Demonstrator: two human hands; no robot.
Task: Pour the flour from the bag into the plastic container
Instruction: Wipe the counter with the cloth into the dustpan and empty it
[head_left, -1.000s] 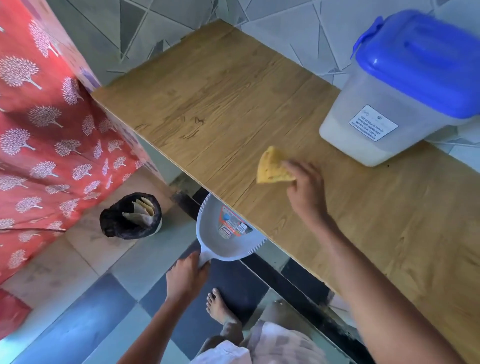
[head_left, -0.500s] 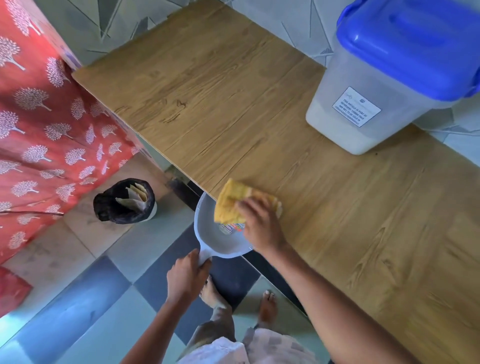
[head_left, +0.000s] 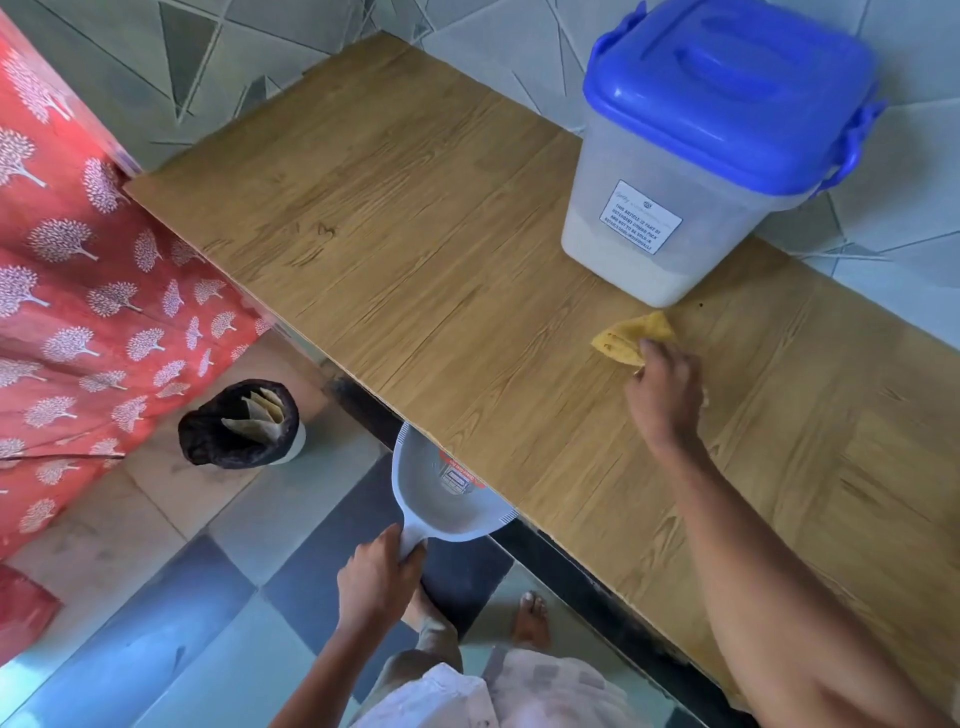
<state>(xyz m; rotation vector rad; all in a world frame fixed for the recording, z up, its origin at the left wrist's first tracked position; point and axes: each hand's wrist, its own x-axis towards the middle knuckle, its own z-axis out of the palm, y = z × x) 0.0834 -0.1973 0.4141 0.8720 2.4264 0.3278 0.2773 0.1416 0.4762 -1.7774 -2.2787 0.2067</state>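
Note:
The translucent plastic container (head_left: 660, 218) stands at the back right of the wooden table (head_left: 415, 249), its blue lid (head_left: 727, 88) closed and white flour showing through its lower part. My right hand (head_left: 665, 389) presses a yellow cloth (head_left: 631, 335) on the table just in front of the container. My left hand (head_left: 379, 577) grips the handle of a grey dustpan (head_left: 441, 493), held under the table's front edge. A crumpled paper flour bag (head_left: 257, 415) sticks out of a black-lined bin (head_left: 239, 426) on the floor.
A red curtain with white tree prints (head_left: 78, 291) hangs at the left. My bare feet (head_left: 530, 618) stand on the checked tile floor (head_left: 156, 597) below the table edge. A tiled wall (head_left: 234, 67) runs behind the table.
My right hand has carried the yellow cloth from the table's front edge above the dustpan back toward the container. The dustpan stays under the edge.

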